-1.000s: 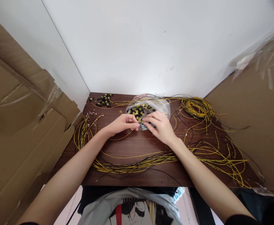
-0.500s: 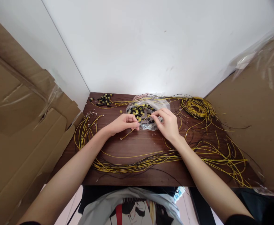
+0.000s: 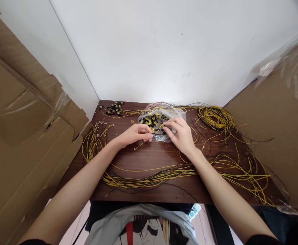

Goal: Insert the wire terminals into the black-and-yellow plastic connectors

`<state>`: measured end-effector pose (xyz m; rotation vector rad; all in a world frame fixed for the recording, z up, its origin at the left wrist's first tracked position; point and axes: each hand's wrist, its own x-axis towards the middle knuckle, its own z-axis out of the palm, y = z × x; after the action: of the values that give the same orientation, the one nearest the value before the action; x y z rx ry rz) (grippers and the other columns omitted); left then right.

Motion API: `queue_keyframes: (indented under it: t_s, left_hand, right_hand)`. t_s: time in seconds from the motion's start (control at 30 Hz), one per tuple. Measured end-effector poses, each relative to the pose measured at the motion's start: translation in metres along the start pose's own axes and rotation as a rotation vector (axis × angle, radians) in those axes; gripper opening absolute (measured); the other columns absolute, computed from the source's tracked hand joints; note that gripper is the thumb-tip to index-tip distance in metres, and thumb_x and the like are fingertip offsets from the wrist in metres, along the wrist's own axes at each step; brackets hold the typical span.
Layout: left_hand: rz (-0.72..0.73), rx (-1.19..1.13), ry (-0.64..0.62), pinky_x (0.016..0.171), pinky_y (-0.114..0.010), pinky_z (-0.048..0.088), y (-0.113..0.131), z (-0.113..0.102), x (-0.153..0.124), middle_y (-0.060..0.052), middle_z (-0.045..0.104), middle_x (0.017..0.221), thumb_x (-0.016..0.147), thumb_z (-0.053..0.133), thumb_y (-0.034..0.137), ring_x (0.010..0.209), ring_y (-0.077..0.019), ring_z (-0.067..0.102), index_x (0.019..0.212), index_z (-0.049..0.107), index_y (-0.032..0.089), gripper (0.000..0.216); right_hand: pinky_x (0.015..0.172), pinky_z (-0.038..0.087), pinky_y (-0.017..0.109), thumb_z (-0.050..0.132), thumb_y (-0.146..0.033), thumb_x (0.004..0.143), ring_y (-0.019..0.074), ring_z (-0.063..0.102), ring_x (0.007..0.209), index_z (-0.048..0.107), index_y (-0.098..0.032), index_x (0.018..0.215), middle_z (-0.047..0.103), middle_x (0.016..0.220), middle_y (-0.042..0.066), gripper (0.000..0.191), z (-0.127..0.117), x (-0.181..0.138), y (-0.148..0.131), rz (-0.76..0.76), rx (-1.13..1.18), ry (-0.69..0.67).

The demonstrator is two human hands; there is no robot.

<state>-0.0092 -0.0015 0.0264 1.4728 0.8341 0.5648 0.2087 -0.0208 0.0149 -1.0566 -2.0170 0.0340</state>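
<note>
My left hand (image 3: 140,132) pinches a thin yellow wire (image 3: 141,145) between thumb and fingertips. The wire's short free end, with a small pale tip, sticks out below that hand toward the front left. My right hand (image 3: 180,132) is closed at the fingertips on the same wire, a short way to the right. A yellow stretch of it and some black strand run between the hands; the fingers hide the rest. Just behind them, a clear plastic bag (image 3: 174,112) lies open with several small black and yellow parts (image 3: 151,120) in it.
A wire bundle (image 3: 144,182) runs along the table's front and curls up at left. At the back right lies a coil of yellow wire (image 3: 215,117). Black-and-yellow parts (image 3: 114,108) sit at back left. Cardboard (image 3: 29,136) stands at left, more cardboard (image 3: 279,119) at right.
My right fingertips have come slightly closer to my left hand, and the wire between them looks more bent. The wire's free end has moved a little right and up.
</note>
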Motion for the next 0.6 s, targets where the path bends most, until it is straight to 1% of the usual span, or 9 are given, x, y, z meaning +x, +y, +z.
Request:
queue_keyframes:
  t_s: [0.17, 0.27, 0.33, 0.43, 0.5, 0.6]
  left_hand:
    - [0.004, -0.016, 0.01, 0.069, -0.026, 0.043, -0.002, 0.0, 0.001, -0.003, 0.066, 0.07, 0.071, 0.07, 0.033, 0.067, -0.011, 0.058, 0.082, 0.059, 0.011, 0.026]
    - [0.008, -0.012, 0.012, 0.068, -0.025, 0.043, -0.002, 0.0, 0.001, -0.002, 0.065, 0.069, 0.072, 0.069, 0.033, 0.065, -0.0104, 0.057, 0.081, 0.06, 0.011, 0.025]
    - [0.014, -0.003, 0.018, 0.066, -0.024, 0.042, -0.002, 0.0, 0.001, -0.002, 0.064, 0.067, 0.072, 0.069, 0.034, 0.064, -0.0101, 0.056, 0.08, 0.06, 0.011, 0.025]
    - [0.023, 0.012, 0.02, 0.063, -0.024, 0.041, -0.002, 0.0, 0.002, -0.001, 0.063, 0.066, 0.073, 0.068, 0.035, 0.063, -0.01, 0.055, 0.082, 0.061, 0.011, 0.026]
    - [0.025, 0.02, 0.013, 0.063, -0.023, 0.041, -0.002, -0.001, 0.002, -0.001, 0.063, 0.066, 0.074, 0.067, 0.035, 0.063, -0.0101, 0.056, 0.082, 0.061, 0.011, 0.026]
    - [0.025, 0.03, 0.002, 0.065, -0.024, 0.042, -0.001, -0.001, 0.001, -0.002, 0.064, 0.067, 0.074, 0.067, 0.034, 0.065, -0.0103, 0.056, 0.082, 0.061, 0.011, 0.024]
  right_hand:
    - [0.082, 0.047, 0.039, 0.052, -0.021, 0.088, 0.0223, 0.056, 0.092, 0.06, -0.021, 0.106, 0.064, 0.098, 0.007, 0.02, -0.003, 0.001, -0.007, -0.02, 0.027, -0.01]
    - [0.084, 0.045, 0.04, 0.052, -0.019, 0.087, 0.0228, 0.056, 0.098, 0.059, -0.022, 0.108, 0.063, 0.103, 0.008, 0.022, -0.004, 0.002, -0.009, -0.04, 0.008, 0.01]
    - [0.086, 0.043, 0.04, 0.052, -0.018, 0.087, 0.0232, 0.055, 0.101, 0.06, -0.023, 0.107, 0.063, 0.105, 0.007, 0.022, -0.003, 0.001, -0.009, -0.054, -0.017, 0.009]
    - [0.086, 0.04, 0.041, 0.055, -0.021, 0.086, 0.0231, 0.055, 0.101, 0.062, -0.024, 0.1, 0.064, 0.104, 0.005, 0.016, -0.002, 0.001, -0.01, -0.098, -0.045, -0.039]
    - [0.083, 0.04, 0.039, 0.056, -0.024, 0.087, 0.022, 0.056, 0.097, 0.064, -0.023, 0.095, 0.065, 0.1, 0.005, 0.011, 0.0, 0.0, -0.011, -0.125, -0.039, -0.088]
    - [0.077, 0.042, 0.035, 0.054, -0.027, 0.089, 0.02, 0.056, 0.088, 0.064, -0.021, 0.09, 0.064, 0.092, 0.005, 0.012, 0.002, -0.001, -0.013, -0.12, -0.015, -0.137]
